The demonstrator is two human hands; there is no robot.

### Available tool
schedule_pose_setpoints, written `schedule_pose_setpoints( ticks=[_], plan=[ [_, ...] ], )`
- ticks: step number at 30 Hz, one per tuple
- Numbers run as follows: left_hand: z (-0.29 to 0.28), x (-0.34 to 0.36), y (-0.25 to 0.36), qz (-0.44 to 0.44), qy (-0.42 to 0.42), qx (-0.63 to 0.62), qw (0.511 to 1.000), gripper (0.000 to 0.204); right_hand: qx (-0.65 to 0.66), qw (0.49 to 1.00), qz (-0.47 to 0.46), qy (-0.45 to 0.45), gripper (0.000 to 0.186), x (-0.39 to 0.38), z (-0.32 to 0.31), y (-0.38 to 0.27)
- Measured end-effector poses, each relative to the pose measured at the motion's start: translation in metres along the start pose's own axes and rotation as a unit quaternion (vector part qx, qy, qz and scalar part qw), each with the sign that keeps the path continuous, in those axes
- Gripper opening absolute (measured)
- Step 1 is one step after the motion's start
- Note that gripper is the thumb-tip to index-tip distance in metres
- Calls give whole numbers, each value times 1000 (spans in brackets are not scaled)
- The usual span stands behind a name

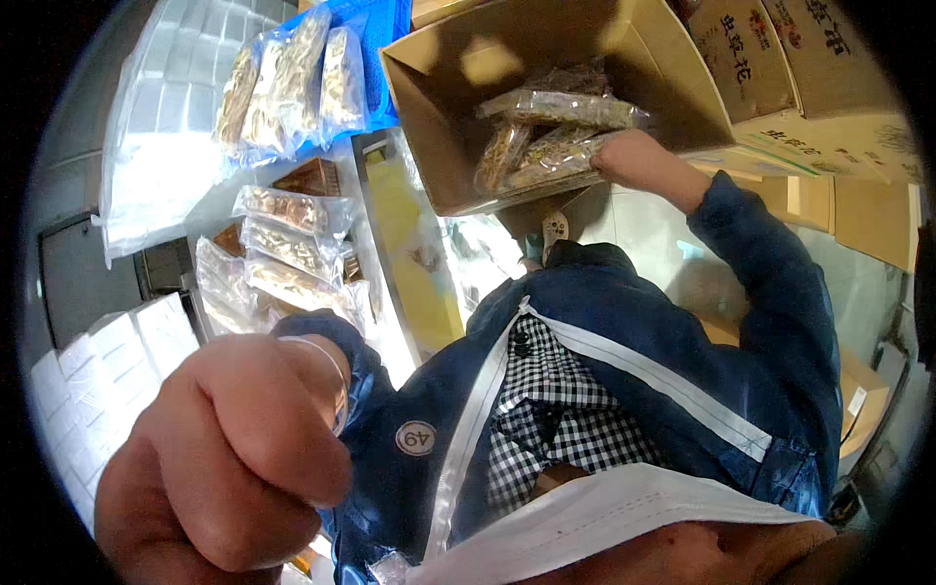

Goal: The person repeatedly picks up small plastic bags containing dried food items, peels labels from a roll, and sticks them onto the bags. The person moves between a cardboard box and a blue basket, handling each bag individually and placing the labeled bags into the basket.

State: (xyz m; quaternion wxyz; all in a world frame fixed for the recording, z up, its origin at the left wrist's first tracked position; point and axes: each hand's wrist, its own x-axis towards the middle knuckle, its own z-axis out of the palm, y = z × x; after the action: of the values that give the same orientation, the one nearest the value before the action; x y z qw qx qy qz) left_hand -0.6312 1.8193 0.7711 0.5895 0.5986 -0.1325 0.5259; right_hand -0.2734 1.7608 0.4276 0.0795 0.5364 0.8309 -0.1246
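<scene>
My left hand [229, 444] is raised very close at the lower left, with its fingers curled into a fist. Whatever lies inside that fist, if anything, is hidden. Farther off, my right hand [639, 166] is closed at the near rim of an open cardboard box [429, 117]. Its fingers are bent beside the clear bags of dried goods [561, 109] piled in the box. Whether they grip a bag or the box rim, I cannot tell.
A blue plastic basket [388, 58] holds clear bags of dried slices [292, 73]. Several more filled bags [292, 239] lie below it. Closed printed cartons [751, 68] stand at the far right. White boxes [117, 370] are stacked at the left, beneath a translucent plastic sheet [175, 127].
</scene>
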Motion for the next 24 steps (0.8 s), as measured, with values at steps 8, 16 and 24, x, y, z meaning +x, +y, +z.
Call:
schedule_pose_setpoints(
  ticks=[8, 16, 24],
  plan=[
    [16, -82, 37, -21, 65, -46, 997, 13, 58, 996, 65, 17, 15, -30, 5, -39],
    [22, -170, -18, -244, 429, -208, 845, 26, 533, 830, -54, 154, 42, -5, -152, -118],
    [81, -227, -41, -276, 554, -4, 786, 30, 655, 685, -272, -169, 26, 73, -164, -248]
  ],
)
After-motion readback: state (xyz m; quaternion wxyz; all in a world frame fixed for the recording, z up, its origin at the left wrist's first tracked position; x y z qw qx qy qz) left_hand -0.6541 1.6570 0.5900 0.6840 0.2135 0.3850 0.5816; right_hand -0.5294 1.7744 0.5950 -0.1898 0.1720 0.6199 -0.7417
